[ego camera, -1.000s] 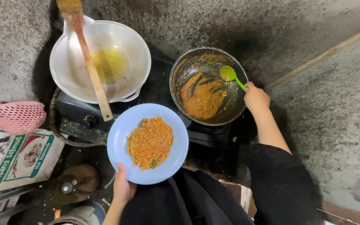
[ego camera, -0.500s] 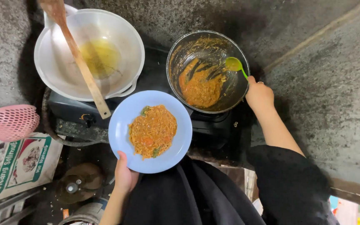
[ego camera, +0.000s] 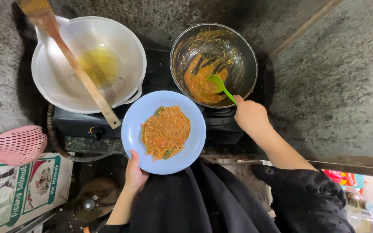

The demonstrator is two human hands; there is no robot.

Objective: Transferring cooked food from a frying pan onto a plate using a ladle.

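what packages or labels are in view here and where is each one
Cardboard box: bottom left corner, below the pink slotted scoop and left of the left hand; beige with green bands, a round food picture and print.
Bright wrappers: bottom right, past the right sleeve; red, yellow and teal, too small to tell more.
No signs or screens show.

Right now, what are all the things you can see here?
Plate: one, blue, held in front of the stove, with orange noodles on it.
Pan: one, dark, right burner, orange sauce inside.
Spoon: one, green, bowl end in the pan.
Wok: one, white, left burner, yellow oil inside.
Spatula: one, wooden, leaning in the wok.
Strainer: one, pink, far left.
Stove: one, black, under both.
Hands: left hand holds the plate; right hand holds the spoon.
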